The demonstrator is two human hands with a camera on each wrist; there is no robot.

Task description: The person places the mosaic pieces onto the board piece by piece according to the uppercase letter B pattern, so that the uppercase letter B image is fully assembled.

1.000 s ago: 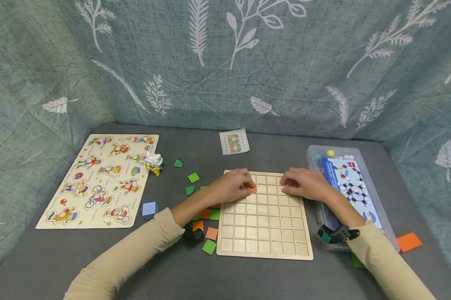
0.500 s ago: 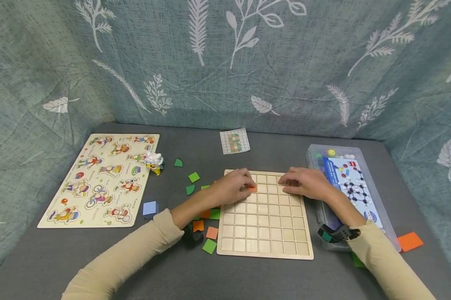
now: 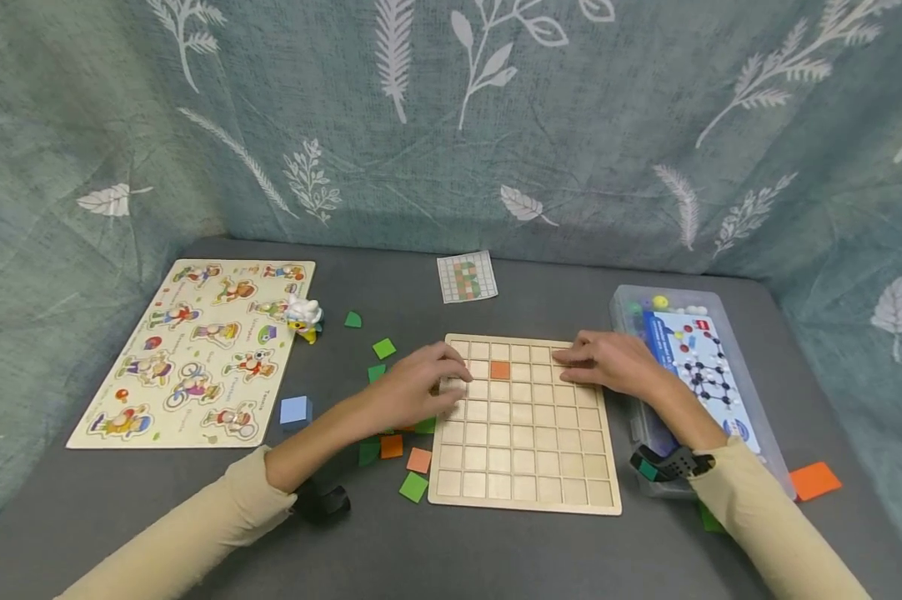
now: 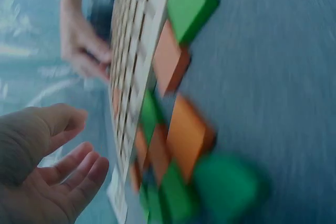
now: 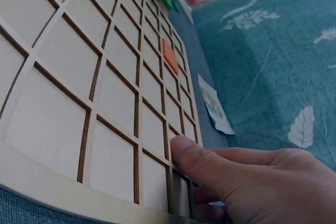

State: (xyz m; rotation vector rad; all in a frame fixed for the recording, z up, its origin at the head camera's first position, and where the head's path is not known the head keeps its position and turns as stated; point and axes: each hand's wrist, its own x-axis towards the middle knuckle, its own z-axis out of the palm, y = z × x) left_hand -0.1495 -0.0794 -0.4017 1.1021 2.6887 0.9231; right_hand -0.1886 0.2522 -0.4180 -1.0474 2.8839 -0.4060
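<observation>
A wooden grid board (image 3: 522,502) lies on the dark table, with one orange square tile (image 3: 499,370) seated in a cell of its second row from the far side. My left hand (image 3: 418,390) hovers at the board's left edge, its thumb and fingers spread apart with nothing between them, as the left wrist view also shows. At the far right corner, my right hand (image 3: 612,364) rests on the board with relaxed, bent fingers. Its thumb (image 5: 202,162) touches the grid near the edge; the other fingers are partly hidden in the right wrist view.
Loose green and orange tiles (image 3: 414,487) lie left of the board. A printed pattern card (image 3: 468,277) is behind it. A plastic box (image 3: 623,298) stands at right, a picture puzzle board (image 3: 188,333) at far left, with a small figurine (image 3: 304,319) and blue cube (image 3: 295,412) nearby.
My left hand has let go of the orange tile, opened its fingers and drawn back to the left. The tile stays in its cell. My right hand has barely moved.
</observation>
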